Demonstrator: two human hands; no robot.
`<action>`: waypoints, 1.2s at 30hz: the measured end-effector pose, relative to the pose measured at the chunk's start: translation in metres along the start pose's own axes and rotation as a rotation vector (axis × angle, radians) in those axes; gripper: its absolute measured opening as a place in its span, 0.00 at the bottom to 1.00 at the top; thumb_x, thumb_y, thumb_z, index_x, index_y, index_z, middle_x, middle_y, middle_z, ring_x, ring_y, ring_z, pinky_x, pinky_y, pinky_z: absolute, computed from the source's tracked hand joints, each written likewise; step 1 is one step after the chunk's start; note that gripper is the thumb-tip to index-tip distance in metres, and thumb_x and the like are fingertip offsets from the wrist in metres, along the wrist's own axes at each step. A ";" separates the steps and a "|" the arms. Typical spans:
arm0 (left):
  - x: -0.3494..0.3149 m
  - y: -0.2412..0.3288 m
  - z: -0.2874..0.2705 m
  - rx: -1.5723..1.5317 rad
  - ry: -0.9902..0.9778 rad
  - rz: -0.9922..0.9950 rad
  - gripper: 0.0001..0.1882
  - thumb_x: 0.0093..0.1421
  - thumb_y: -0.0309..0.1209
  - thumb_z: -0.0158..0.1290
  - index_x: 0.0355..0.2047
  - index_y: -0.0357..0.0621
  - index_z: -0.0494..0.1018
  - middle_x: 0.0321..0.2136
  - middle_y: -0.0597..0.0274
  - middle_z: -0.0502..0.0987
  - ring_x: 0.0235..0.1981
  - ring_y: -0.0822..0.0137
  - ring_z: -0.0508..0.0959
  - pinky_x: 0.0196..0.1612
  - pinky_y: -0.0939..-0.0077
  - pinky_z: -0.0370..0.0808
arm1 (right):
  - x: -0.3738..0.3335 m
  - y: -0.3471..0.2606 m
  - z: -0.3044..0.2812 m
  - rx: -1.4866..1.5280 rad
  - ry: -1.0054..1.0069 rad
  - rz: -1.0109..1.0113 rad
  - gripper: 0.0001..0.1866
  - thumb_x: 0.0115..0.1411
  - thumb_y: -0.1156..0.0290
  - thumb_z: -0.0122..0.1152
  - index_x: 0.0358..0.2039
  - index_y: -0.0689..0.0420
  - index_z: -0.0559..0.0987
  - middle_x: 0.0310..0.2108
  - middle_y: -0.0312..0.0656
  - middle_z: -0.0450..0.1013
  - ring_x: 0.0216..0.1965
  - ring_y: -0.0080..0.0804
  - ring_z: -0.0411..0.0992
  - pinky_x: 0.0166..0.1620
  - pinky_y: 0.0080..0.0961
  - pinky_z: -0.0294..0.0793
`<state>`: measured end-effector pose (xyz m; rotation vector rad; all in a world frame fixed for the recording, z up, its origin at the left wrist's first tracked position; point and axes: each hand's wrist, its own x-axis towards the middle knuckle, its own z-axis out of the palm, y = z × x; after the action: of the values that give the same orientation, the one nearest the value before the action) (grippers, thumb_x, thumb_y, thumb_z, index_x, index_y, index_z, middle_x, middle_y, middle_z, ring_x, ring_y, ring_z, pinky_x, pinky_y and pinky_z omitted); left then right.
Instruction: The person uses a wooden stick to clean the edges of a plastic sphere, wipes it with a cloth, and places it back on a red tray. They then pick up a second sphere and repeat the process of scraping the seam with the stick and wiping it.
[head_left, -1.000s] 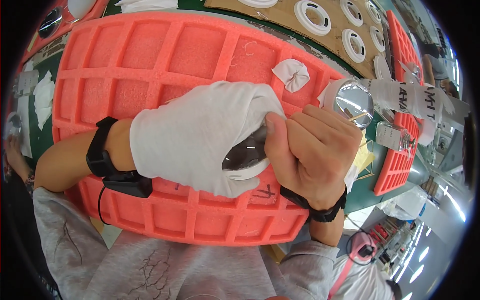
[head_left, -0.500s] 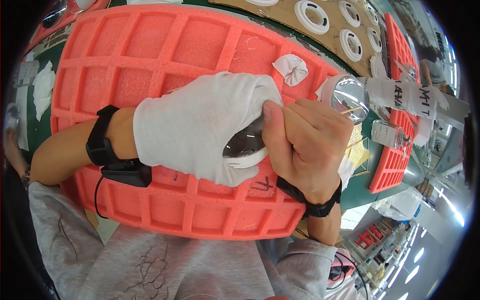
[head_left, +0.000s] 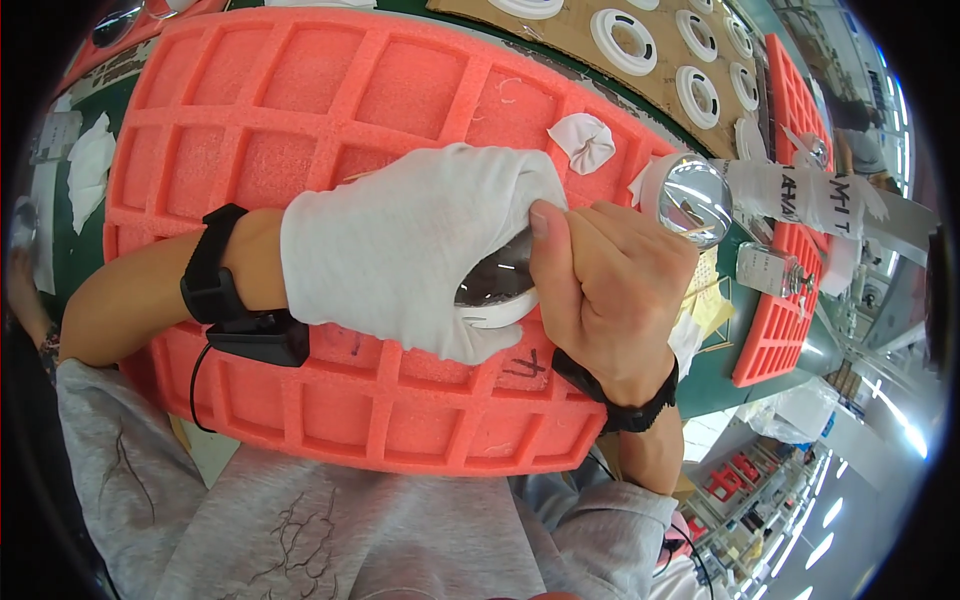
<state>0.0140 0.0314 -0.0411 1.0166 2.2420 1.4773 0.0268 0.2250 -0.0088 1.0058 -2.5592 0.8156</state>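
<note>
My left hand (head_left: 410,255), in a white cloth glove, is wrapped round a round part (head_left: 497,285) with a dark, glossy face and a white rim. Much of that part is covered by the glove and my other hand. My bare right hand (head_left: 612,285) is curled into a fist against the part's right side, thumb on top. Whatever its fingers hold is hidden. A thin wooden stick (head_left: 697,230) shows just past its knuckles; whether it comes from the fist I cannot tell. Both hands are above a pink foam tray (head_left: 300,68) with square pockets.
A crumpled white cloth (head_left: 582,142) lies on the tray. At its right edge stands a round, shiny glass-faced piece (head_left: 697,198), beside a tape-wrapped arm (head_left: 795,190). Farther right are a small glass bottle (head_left: 768,268) and yellow paper (head_left: 708,305). White rings lie on cardboard (head_left: 560,45) behind.
My gloved left hand and the round part have shifted slightly right. My right hand has edged slightly left, still against the part. The stick's visible end sits a little lower.
</note>
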 end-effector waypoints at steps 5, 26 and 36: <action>0.005 0.006 -0.003 -0.097 -0.043 -0.072 0.26 0.45 0.32 0.69 0.43 0.41 0.71 0.38 0.55 0.74 0.35 0.50 0.77 0.38 0.62 0.75 | 0.000 -0.005 -0.001 -0.006 0.021 0.012 0.16 0.59 0.81 0.64 0.16 0.61 0.70 0.13 0.43 0.61 0.12 0.39 0.59 0.19 0.33 0.55; 0.002 -0.006 -0.003 -0.081 -0.021 0.093 0.25 0.45 0.31 0.68 0.42 0.39 0.70 0.36 0.54 0.74 0.34 0.49 0.75 0.36 0.61 0.75 | -0.001 -0.010 -0.006 -0.066 0.015 0.077 0.18 0.57 0.84 0.62 0.14 0.61 0.67 0.12 0.43 0.59 0.12 0.39 0.56 0.19 0.34 0.52; 0.001 -0.009 0.000 -0.091 -0.015 0.109 0.24 0.45 0.32 0.67 0.41 0.38 0.70 0.35 0.53 0.74 0.33 0.48 0.75 0.35 0.60 0.74 | 0.002 -0.015 -0.001 -0.051 -0.013 0.024 0.18 0.58 0.83 0.61 0.14 0.61 0.67 0.12 0.42 0.60 0.11 0.38 0.57 0.18 0.33 0.52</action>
<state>0.0090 0.0300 -0.0489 1.1332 2.1188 1.5943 0.0358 0.2151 -0.0008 0.9703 -2.5935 0.7490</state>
